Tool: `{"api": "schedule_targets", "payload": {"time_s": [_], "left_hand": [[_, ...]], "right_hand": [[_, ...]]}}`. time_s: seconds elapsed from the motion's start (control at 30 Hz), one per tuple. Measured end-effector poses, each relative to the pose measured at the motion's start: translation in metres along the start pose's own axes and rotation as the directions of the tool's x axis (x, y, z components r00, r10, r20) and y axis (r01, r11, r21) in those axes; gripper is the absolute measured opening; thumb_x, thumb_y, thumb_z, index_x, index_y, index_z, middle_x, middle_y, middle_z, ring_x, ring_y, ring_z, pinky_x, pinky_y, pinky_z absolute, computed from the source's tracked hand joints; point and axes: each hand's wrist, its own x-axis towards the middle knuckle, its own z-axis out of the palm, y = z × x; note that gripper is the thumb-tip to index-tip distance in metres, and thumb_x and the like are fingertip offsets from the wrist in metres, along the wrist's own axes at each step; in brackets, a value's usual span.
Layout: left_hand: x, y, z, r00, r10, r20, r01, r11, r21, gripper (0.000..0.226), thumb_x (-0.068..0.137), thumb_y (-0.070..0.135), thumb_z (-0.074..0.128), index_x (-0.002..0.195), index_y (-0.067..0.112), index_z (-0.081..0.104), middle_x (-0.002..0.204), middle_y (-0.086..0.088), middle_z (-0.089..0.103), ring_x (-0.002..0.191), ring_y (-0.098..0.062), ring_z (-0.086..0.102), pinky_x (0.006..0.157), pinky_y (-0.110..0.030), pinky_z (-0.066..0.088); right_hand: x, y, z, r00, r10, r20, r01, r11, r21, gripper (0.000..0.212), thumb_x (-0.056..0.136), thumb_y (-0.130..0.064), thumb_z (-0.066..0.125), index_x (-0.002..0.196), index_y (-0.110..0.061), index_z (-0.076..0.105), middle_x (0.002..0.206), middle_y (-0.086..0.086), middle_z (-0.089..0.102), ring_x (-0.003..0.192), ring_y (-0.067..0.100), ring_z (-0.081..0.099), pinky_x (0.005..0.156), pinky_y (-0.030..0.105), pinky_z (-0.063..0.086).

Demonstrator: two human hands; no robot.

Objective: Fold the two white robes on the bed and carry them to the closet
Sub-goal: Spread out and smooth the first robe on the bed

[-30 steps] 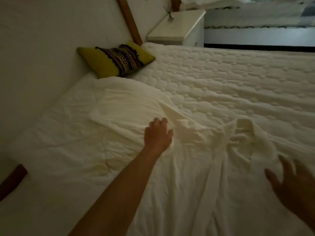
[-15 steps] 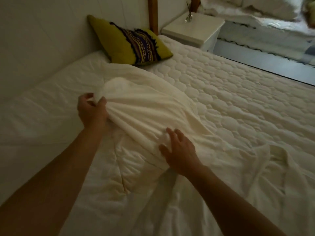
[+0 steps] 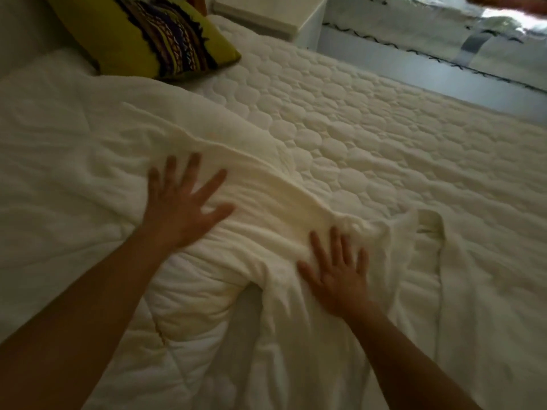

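A white robe [image 3: 284, 214] lies spread across the quilted bed [image 3: 370, 128], its sleeve stretched toward the upper left and its collar [image 3: 429, 223] at the right. My left hand [image 3: 183, 202] rests flat on the sleeve with fingers spread. My right hand [image 3: 337, 270] presses flat on the robe near the shoulder, fingers apart. Neither hand grips the cloth. I cannot make out a second robe apart from this one.
A yellow-green pillow [image 3: 154, 37] with a dark patterned band leans at the head of the bed. A white nightstand [image 3: 275, 16] stands behind it. A rumpled white duvet [image 3: 59, 149] covers the bed's left part. Another bed [image 3: 444, 34] is beyond a floor gap.
My left hand has let go of the sleeve end it was pinching and now lies flat on it. The sleeve has been laid down. My right hand slid right toward the shoulder.
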Motion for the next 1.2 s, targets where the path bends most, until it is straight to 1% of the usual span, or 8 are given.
{"api": "schedule_targets", "payload": {"time_s": [0.2,0.3,0.47,0.63,0.77,0.9,1.07,1.2], "left_hand": [[0.025,0.003,0.011,0.989,-0.087,0.122,0.072,0.989,0.127,0.074,0.076,0.094,0.01,0.139,0.068,-0.017,0.167,0.002,-0.017,0.152,-0.041,-0.009,0.116,-0.064,-0.006],[0.041,0.037,0.013,0.992,-0.107,0.06,0.094,0.977,0.189,0.075,0.085,0.078,0.031,0.153,0.047,0.021,0.167,-0.013,0.0,0.147,-0.052,-0.008,0.113,-0.074,0.001],[-0.051,0.258,0.012,0.962,0.169,-0.213,-0.214,0.954,-0.211,0.068,0.087,0.051,0.044,0.138,0.007,0.051,0.135,-0.024,0.056,0.119,-0.043,0.056,0.095,-0.056,0.047],[-0.146,0.381,0.068,0.965,0.17,0.2,-0.086,0.925,-0.371,0.072,0.088,0.054,0.057,0.15,0.021,0.038,0.129,-0.011,0.049,0.112,-0.031,0.056,0.091,-0.041,0.052],[-0.174,0.381,0.081,0.996,0.077,0.053,-0.048,0.906,-0.42,0.056,0.091,0.027,0.064,0.146,0.027,0.049,0.109,-0.006,0.052,0.086,-0.026,0.061,0.073,-0.039,0.057],[-0.218,0.381,0.079,0.99,-0.007,0.138,0.074,0.869,-0.488,0.057,0.095,0.028,0.058,0.15,0.028,0.043,0.127,-0.006,0.058,0.109,-0.027,0.062,0.088,-0.035,0.052],[-0.319,0.375,0.097,0.979,-0.045,0.2,0.123,0.91,-0.397,0.073,0.078,0.029,0.063,0.148,0.032,0.042,0.097,0.001,0.06,0.078,-0.019,0.065,0.065,-0.024,0.054],[-0.36,0.391,0.1,0.98,-0.181,0.078,0.197,0.905,-0.378,0.063,0.076,0.029,0.047,0.138,0.023,0.057,0.087,-0.005,0.056,0.07,-0.028,0.06,0.06,-0.034,0.056]], "right_hand": [[-0.042,0.063,-0.015,0.999,-0.035,-0.004,0.036,0.998,0.061,0.073,0.093,-0.072,0.009,0.155,-0.042,-0.011,0.167,0.007,-0.012,0.155,0.023,-0.009,0.125,0.041,-0.001],[-0.088,0.087,-0.047,0.978,-0.118,-0.175,0.161,0.953,0.257,0.063,0.102,-0.061,0.026,0.158,-0.042,0.004,0.168,-0.001,-0.002,0.154,0.011,-0.007,0.125,0.031,0.0],[-0.176,0.194,-0.041,0.969,0.124,-0.214,-0.058,0.955,0.29,0.063,0.1,-0.063,0.022,0.156,-0.046,-0.001,0.168,-0.002,-0.002,0.155,0.013,-0.005,0.126,0.037,0.008],[-0.209,0.223,0.002,0.974,0.204,-0.094,-0.186,0.967,0.174,0.07,0.094,-0.057,0.043,0.15,-0.015,0.042,0.158,0.016,0.036,0.146,0.031,0.032,0.115,0.05,0.025],[-0.207,0.208,0.037,0.992,0.122,-0.028,-0.12,0.991,0.055,0.078,0.088,-0.063,0.05,0.154,-0.022,0.038,0.163,0.021,0.021,0.151,0.04,0.018,0.116,0.064,0.014],[-0.208,0.226,0.045,0.996,0.086,-0.038,-0.08,0.987,0.139,0.079,0.091,-0.069,0.044,0.158,-0.03,0.027,0.166,0.015,0.013,0.154,0.034,0.01,0.118,0.061,0.013],[-0.197,0.246,0.048,0.995,0.011,0.096,-0.027,0.986,0.165,0.078,0.093,-0.078,0.016,0.15,-0.045,-0.024,0.156,0.004,-0.042,0.143,0.023,-0.041,0.115,0.053,-0.024],[-0.194,0.25,0.047,0.991,-0.01,0.136,-0.011,0.989,0.149,0.079,0.091,-0.078,0.018,0.151,-0.046,-0.023,0.146,0.0,-0.054,0.131,0.021,-0.054,0.104,0.046,-0.037]]}}
